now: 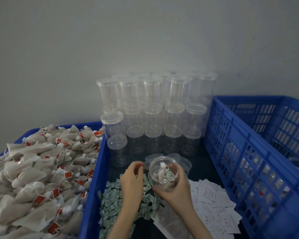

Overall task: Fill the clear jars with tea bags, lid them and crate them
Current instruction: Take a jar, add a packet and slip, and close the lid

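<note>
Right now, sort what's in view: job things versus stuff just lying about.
Job:
open jar gripped by right hand
left hand
tea bags
lidded empty jars
loose lids
blue crate

Lying about:
green sachets
white slips

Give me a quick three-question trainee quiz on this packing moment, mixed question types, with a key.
1. True or false: the open clear plastic jar in the right hand is empty.
2. The heap of tan mesh tea bags with red tags lies on which side of the jar? A) left B) right
3. Fill in: the left hand hovers over the pile of small ______ paper sachets.

Key: 1 false, it holds tea bags and a sachet; 2 A; 3 green.
</note>
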A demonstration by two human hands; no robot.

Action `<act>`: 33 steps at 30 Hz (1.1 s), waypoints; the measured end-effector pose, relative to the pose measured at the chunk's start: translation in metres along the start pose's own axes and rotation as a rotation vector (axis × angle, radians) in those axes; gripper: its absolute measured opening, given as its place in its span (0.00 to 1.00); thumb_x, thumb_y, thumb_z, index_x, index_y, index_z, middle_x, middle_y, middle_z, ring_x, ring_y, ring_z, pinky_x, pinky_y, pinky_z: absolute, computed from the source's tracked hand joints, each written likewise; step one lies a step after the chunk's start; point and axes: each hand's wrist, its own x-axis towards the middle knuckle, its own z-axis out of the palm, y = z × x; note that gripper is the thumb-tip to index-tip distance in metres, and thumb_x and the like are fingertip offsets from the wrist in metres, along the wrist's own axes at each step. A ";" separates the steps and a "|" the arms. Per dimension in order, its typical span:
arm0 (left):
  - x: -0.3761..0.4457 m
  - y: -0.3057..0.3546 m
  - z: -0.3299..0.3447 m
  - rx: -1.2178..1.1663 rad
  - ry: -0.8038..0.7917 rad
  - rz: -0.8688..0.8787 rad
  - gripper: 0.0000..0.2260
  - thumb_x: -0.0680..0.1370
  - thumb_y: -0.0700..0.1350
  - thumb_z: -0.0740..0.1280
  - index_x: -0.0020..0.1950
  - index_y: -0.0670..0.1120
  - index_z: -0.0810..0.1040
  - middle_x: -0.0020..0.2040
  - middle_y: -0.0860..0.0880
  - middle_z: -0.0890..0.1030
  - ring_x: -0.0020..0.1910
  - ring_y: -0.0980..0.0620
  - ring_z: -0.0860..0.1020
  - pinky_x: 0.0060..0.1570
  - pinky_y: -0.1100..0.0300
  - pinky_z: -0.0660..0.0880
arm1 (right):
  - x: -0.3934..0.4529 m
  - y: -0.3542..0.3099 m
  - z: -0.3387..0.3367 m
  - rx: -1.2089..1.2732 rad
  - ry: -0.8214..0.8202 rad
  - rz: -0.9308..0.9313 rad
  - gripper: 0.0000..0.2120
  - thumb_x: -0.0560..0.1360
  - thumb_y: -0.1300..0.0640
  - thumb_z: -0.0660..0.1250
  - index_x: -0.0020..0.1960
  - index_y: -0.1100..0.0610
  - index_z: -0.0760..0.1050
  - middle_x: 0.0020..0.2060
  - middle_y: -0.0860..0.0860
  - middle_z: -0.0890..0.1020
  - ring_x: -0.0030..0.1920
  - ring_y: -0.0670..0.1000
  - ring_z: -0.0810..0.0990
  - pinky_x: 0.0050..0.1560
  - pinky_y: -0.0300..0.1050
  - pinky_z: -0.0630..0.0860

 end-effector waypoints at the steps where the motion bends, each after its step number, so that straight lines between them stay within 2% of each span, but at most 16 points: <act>1: -0.002 -0.010 0.007 0.072 -0.108 -0.032 0.09 0.78 0.39 0.66 0.51 0.52 0.79 0.45 0.57 0.81 0.41 0.66 0.77 0.38 0.74 0.72 | 0.001 -0.001 -0.003 0.002 -0.001 -0.001 0.44 0.54 0.44 0.83 0.66 0.40 0.68 0.60 0.38 0.77 0.58 0.34 0.76 0.53 0.29 0.75; 3: -0.011 -0.028 0.024 0.236 -0.360 0.027 0.09 0.77 0.37 0.66 0.53 0.49 0.79 0.43 0.57 0.80 0.40 0.62 0.78 0.39 0.72 0.72 | 0.004 -0.003 -0.009 -0.004 0.013 -0.007 0.45 0.57 0.50 0.85 0.68 0.45 0.69 0.61 0.40 0.77 0.59 0.39 0.77 0.57 0.36 0.77; 5: -0.018 -0.038 0.037 0.315 -0.498 0.082 0.10 0.74 0.39 0.69 0.53 0.50 0.78 0.43 0.56 0.81 0.44 0.58 0.80 0.43 0.66 0.75 | 0.007 -0.004 -0.016 -0.027 0.038 -0.033 0.42 0.58 0.54 0.85 0.68 0.45 0.69 0.60 0.40 0.78 0.59 0.39 0.78 0.57 0.36 0.77; 9: -0.023 -0.041 0.053 0.351 -0.564 0.095 0.17 0.72 0.46 0.70 0.60 0.51 0.73 0.45 0.56 0.80 0.44 0.57 0.79 0.43 0.62 0.75 | 0.010 -0.004 -0.029 -0.026 0.100 -0.042 0.41 0.59 0.60 0.85 0.64 0.43 0.69 0.56 0.38 0.77 0.56 0.30 0.75 0.51 0.24 0.72; 13: -0.033 -0.041 0.064 0.523 -0.666 0.172 0.20 0.69 0.53 0.68 0.60 0.53 0.75 0.53 0.55 0.79 0.51 0.53 0.78 0.49 0.57 0.76 | 0.009 -0.005 -0.039 -0.046 0.118 -0.054 0.40 0.58 0.62 0.85 0.59 0.38 0.68 0.54 0.38 0.78 0.55 0.30 0.76 0.50 0.24 0.71; 16: -0.039 -0.045 0.069 0.640 -0.663 0.251 0.19 0.71 0.57 0.65 0.61 0.56 0.77 0.56 0.54 0.75 0.57 0.53 0.73 0.50 0.60 0.72 | 0.010 -0.002 -0.044 -0.023 0.159 -0.054 0.38 0.58 0.64 0.84 0.57 0.39 0.69 0.53 0.38 0.79 0.53 0.29 0.76 0.47 0.23 0.71; 19: -0.041 -0.048 0.072 0.664 -0.603 0.305 0.14 0.76 0.53 0.62 0.60 0.56 0.79 0.54 0.53 0.74 0.56 0.53 0.72 0.47 0.60 0.69 | 0.012 -0.001 -0.048 -0.028 0.154 -0.062 0.39 0.59 0.64 0.84 0.59 0.39 0.69 0.55 0.39 0.78 0.54 0.30 0.76 0.48 0.23 0.71; 21: -0.040 -0.047 0.072 0.650 -0.590 0.315 0.12 0.76 0.51 0.63 0.57 0.55 0.80 0.52 0.54 0.75 0.55 0.54 0.71 0.47 0.60 0.69 | 0.012 -0.001 -0.051 -0.026 0.158 -0.062 0.39 0.59 0.63 0.84 0.59 0.39 0.68 0.55 0.39 0.78 0.53 0.31 0.77 0.48 0.24 0.71; 24: -0.038 -0.045 0.071 0.523 -0.552 0.208 0.07 0.72 0.49 0.66 0.47 0.54 0.80 0.47 0.57 0.78 0.51 0.57 0.74 0.48 0.60 0.73 | 0.012 -0.001 -0.055 -0.025 0.169 -0.066 0.39 0.59 0.63 0.84 0.59 0.38 0.68 0.56 0.38 0.78 0.54 0.32 0.77 0.49 0.24 0.72; 27: -0.037 -0.040 0.069 0.370 -0.514 0.058 0.01 0.71 0.48 0.68 0.39 0.53 0.78 0.39 0.56 0.81 0.40 0.60 0.78 0.43 0.60 0.75 | 0.011 -0.002 -0.059 -0.028 0.176 -0.069 0.39 0.59 0.62 0.84 0.59 0.38 0.68 0.56 0.39 0.78 0.54 0.32 0.77 0.49 0.24 0.72; 30: -0.028 -0.036 0.063 0.202 -0.503 -0.023 0.08 0.73 0.42 0.71 0.37 0.54 0.78 0.36 0.55 0.81 0.36 0.61 0.78 0.43 0.63 0.76 | 0.011 -0.003 -0.062 -0.014 0.182 -0.060 0.39 0.59 0.62 0.85 0.59 0.39 0.68 0.56 0.40 0.78 0.54 0.33 0.77 0.49 0.24 0.72; 33: -0.016 -0.027 0.051 0.062 -0.418 -0.098 0.05 0.73 0.41 0.73 0.40 0.50 0.81 0.38 0.54 0.82 0.37 0.60 0.80 0.40 0.66 0.76 | 0.011 -0.004 -0.064 -0.015 0.188 -0.069 0.39 0.59 0.62 0.85 0.59 0.39 0.68 0.55 0.39 0.78 0.53 0.32 0.78 0.48 0.23 0.71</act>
